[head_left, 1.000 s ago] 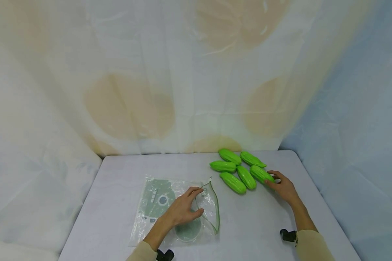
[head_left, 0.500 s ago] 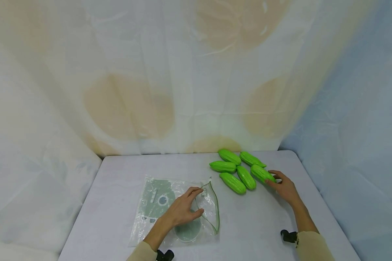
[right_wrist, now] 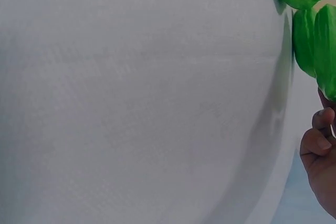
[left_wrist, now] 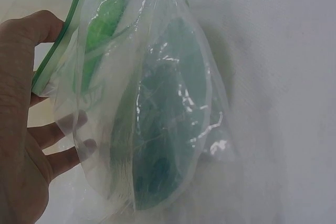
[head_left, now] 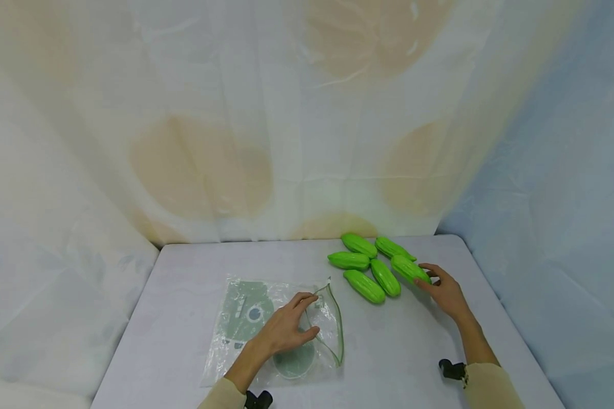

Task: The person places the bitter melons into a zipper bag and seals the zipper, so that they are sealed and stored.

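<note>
A clear zip bag (head_left: 245,341) with green print lies on the table, its green-edged mouth gaping to the right. My left hand (head_left: 286,326) is over the bag and holds its upper rim. In the left wrist view, my thumb (left_wrist: 44,26) sits at the green zip edge (left_wrist: 62,32), and the other fingers show through the film. At the right, my right hand (head_left: 444,292) pinches the near end of a bright green ridged gourd (head_left: 408,268), thumb on one side and fingers on the other. A shadow lies beneath this gourd. In the right wrist view the same gourd (right_wrist: 326,51) points upward from the fingertips.
Several matching gourds lie clustered left of the right hand, the nearest gourd (head_left: 364,286) closest to the bag. White table (head_left: 174,318) reaches back to a patterned curtain (head_left: 307,170). A bluish curtain (head_left: 558,216) hangs along the right side.
The gourd in my right hand has risen slightly, its far end shifting up in the head view. My left hand and the bag keep their places.
</note>
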A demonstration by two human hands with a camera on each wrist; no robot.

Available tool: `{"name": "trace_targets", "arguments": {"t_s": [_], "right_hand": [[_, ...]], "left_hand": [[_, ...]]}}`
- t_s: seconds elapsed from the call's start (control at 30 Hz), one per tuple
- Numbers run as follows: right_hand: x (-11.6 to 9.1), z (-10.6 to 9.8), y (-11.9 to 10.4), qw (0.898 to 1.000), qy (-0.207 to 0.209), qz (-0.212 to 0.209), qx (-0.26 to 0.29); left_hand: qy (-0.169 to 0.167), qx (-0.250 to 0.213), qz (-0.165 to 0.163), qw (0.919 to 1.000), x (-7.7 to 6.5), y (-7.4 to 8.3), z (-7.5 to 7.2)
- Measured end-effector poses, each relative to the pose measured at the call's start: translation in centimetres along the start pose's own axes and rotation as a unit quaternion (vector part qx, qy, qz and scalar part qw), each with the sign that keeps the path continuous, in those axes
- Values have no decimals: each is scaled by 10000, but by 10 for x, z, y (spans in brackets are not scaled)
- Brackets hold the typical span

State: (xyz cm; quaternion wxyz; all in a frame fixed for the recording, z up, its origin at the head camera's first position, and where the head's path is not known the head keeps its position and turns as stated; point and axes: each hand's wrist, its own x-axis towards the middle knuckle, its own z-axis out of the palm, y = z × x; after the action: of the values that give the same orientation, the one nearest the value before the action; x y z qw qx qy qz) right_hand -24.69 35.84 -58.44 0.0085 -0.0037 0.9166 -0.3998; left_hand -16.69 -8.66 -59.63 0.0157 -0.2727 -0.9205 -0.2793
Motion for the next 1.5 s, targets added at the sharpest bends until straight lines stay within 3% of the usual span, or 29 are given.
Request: {"name": "trace_targets", "arguments": {"t_s": [0.87,1.5], "right_hand": [[-9,6,-27,9987,19,-477,177],[-20,20,-49,9972,-97,-682,307]], "left_hand": [[-115,-26,-137,9998,1,2,-1],[-31,64,-14,10000,1,3,0]]}}
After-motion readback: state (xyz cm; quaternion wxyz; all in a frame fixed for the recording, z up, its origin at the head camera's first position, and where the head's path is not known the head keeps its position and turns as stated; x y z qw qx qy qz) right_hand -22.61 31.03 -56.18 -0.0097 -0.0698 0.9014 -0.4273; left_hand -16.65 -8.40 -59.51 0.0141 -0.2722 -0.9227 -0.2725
